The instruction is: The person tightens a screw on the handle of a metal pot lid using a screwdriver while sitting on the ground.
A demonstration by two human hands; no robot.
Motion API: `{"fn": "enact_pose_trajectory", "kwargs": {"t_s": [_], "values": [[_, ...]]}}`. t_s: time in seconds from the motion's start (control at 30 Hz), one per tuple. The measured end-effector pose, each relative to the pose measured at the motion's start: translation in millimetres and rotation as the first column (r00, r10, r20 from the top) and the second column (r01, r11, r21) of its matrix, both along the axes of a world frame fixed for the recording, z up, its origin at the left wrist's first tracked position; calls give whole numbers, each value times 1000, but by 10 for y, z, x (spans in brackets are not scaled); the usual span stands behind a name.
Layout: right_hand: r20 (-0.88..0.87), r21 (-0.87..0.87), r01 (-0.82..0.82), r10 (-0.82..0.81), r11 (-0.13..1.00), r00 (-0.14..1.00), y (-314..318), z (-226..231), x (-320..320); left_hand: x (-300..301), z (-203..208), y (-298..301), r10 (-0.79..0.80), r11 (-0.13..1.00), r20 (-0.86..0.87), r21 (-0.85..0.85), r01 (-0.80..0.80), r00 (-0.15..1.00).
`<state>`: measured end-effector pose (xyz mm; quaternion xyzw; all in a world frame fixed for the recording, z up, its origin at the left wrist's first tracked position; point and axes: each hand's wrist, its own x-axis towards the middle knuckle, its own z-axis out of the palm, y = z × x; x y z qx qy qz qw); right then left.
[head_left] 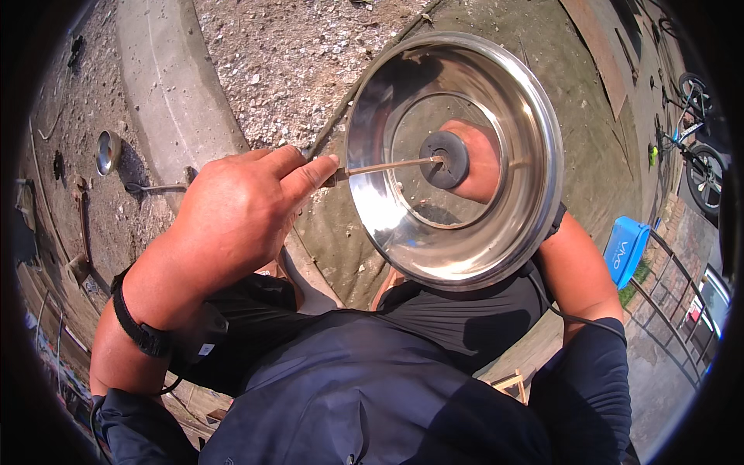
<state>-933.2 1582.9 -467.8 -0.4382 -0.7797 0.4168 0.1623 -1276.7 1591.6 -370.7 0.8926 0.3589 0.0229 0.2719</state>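
In front of me is a large round pot lid point(535, 186) with a wide, shiny steel rim and a see-through centre. A dark round knob piece point(449, 172) sits in the middle of it. My left hand point(240, 205) is closed around a screwdriver point(387, 165) with a thin, brownish shaft; its handle is mostly hidden in the fist. The shaft reaches across the lid, and its tip meets the middle of the knob piece. My right hand point(482, 161) is behind the lid, showing through the centre by the knob. It supports the lid from there, and its fingers are partly hidden.
A green-brown ground sheet point(597, 155) lies under the lid, beside gravel point(279, 62) and a concrete strip point(163, 77). Off to the left are a small metal bowl point(108, 153) and a long-handled spoon point(151, 187). A bicycle point(694, 132) and a blue panel on a metal frame point(626, 249) stand right.
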Motion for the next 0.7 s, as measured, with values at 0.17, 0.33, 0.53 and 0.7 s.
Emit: {"fn": "enact_pose_trajectory", "kwargs": {"t_s": [0.17,0.33,0.53,0.7], "values": [[-17,19,5,-5,1000,1000,-6,-34,20,-2,-24,6,-4,1000,18,-3,4,1000],[-20,-4,6,-6,1000,1000,9,-32,23,17,-23,9,-1,1000,24,-6,1,1000],[-17,-4,2,-2,1000,1000,28,-16,14,27,4,33,-4,1000,9,-15,4,1000],[-9,-33,5,-5,999,1000,38,2,23,37,-8,16,0,1000,4,-12,0,1000]]}}
